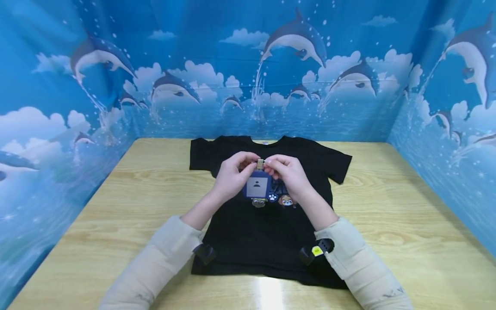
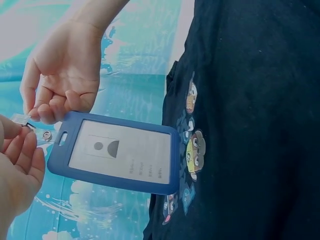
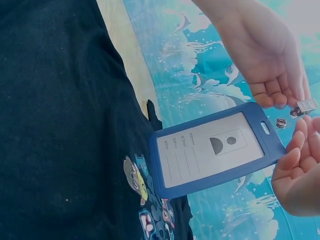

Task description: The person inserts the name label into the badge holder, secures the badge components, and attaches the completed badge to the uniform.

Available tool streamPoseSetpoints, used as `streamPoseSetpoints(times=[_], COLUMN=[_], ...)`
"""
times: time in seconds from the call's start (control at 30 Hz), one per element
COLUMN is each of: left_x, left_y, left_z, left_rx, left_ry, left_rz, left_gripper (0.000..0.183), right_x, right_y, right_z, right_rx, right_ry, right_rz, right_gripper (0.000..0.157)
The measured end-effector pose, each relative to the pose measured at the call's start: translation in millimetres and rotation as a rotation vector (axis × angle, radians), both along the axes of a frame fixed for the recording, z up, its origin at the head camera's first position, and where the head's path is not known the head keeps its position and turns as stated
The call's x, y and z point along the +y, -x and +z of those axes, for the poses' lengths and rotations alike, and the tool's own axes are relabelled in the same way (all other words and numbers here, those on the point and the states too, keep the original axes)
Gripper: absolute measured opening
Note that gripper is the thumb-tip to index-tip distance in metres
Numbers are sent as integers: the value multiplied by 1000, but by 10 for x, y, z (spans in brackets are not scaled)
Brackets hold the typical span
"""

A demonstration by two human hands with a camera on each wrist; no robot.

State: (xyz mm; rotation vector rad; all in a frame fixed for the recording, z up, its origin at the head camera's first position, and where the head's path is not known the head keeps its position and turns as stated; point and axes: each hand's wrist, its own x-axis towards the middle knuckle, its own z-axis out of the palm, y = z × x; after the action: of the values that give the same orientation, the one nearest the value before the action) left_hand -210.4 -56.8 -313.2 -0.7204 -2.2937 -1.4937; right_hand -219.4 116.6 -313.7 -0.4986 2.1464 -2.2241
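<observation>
A blue badge holder with a white card inside hangs from a small metal clip above a black T-shirt. My left hand pinches the clip from the left between thumb and fingers. From the other side, my right hand pinches at the same clip with thumb and forefinger. In the right wrist view the clip shows between both sets of fingertips, with a round snap and the holder's slotted end below it. The holder overlaps the shirt's cartoon dog print.
The shirt lies flat, collar away from me, on a light wooden table. Blue curtains printed with dolphins stand along the back and both sides. Dark straps with small cameras sit on both wrists over pale sleeves.
</observation>
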Motion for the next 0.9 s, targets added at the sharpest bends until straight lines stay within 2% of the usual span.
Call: streamPoseSetpoints(times=[0.13, 0.27, 0.5, 0.7, 0.9], left_x=[-5, -15, -23, -8, -1], left_y=[-6, -2, 11, 9, -3], left_z=[36, 60, 67, 58, 49], left_rx=[-75, -96, -62, 29, 33], left_ry=[0, 38, 77, 144, 160], left_rz=[-6, 8, 25, 19, 32], left_gripper=[16, 16, 14, 14, 15], right_x=[2, 2, -7, -5, -11], right_y=[-7, -14, -17, -9, -9], right_z=[7, 5, 32, 48, 59], right_rx=[7, 8, -4, -30, -51], right_ry=[-4, -21, -78, -86, -105], right_rz=[6, 8, -7, -20, -32], right_gripper=[21, 20, 17, 17, 17])
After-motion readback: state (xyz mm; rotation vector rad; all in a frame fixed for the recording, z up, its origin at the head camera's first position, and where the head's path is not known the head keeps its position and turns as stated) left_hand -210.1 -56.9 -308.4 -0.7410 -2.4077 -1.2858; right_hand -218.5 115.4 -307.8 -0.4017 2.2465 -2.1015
